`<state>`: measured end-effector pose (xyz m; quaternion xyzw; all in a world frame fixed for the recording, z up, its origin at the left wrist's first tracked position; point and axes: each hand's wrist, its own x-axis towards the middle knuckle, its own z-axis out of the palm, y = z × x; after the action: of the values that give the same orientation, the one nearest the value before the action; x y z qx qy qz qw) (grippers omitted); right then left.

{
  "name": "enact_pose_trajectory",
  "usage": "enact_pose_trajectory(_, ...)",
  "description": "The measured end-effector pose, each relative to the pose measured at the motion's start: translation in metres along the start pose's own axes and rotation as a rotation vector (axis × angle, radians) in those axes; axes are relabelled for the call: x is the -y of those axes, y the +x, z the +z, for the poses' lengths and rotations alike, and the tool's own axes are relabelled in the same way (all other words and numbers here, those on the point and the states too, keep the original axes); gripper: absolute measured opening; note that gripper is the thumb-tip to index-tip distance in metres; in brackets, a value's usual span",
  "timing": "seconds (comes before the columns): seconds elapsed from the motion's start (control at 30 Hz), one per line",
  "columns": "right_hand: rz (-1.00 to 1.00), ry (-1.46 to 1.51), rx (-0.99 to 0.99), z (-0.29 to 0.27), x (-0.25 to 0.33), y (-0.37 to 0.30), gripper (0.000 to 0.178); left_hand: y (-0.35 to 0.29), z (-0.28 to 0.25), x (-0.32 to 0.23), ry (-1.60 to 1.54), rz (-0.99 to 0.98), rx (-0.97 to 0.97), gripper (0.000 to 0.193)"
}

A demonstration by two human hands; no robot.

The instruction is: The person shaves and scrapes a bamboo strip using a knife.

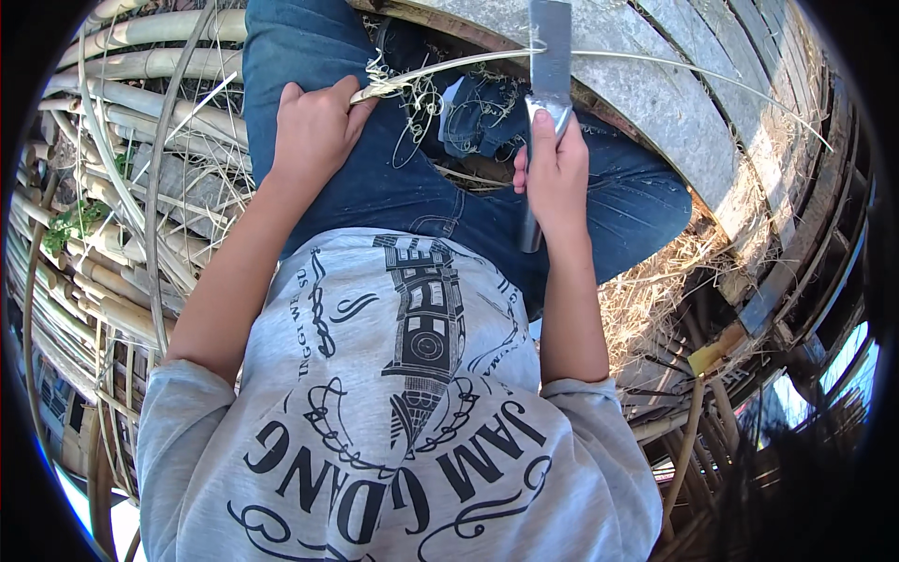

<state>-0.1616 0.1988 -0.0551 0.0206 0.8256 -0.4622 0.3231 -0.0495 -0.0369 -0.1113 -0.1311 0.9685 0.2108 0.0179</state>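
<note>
My left hand (316,131) is closed around the end of a long, pale cane strip (468,63), resting over my left thigh. Thin curled shavings (423,99) cling to the strip just beyond my fingers and hang down between my legs. My right hand (560,178) grips the handle of a broad, straight-bladed knife (551,51), thumb laid along its metal collar. The blade points away from me and crosses the strip, which runs on to the right beyond it in a slight bend. Whether the edge is biting into the strip cannot be told.
Piled bamboo poles (178,64) and loose strips lie to my left, with a small green plant (77,223) among them. Grey boards (655,89) stretch at the far right. Straw-like shavings (655,290) are heaped beside my right knee. My crossed legs (295,42) wear blue jeans.
</note>
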Motion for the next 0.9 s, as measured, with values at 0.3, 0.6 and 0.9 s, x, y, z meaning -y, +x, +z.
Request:
enact_pose_trajectory(0.3,0.012,0.347,-0.243,-0.010,-0.004,0.016,0.031,0.000,0.001,-0.002,-0.016,0.000,-0.051,0.021)
enact_pose_trajectory(0.6,-0.013,0.061,0.017,-0.018,0.007,0.021,0.035,-0.001,0.001,0.001,-0.020,-0.035,-0.025,0.020)
enact_pose_trajectory(0.9,0.053,0.006,0.105,-0.005,0.015,0.010,0.033,-0.002,0.002,0.003,-0.012,-0.045,-0.026,0.020)
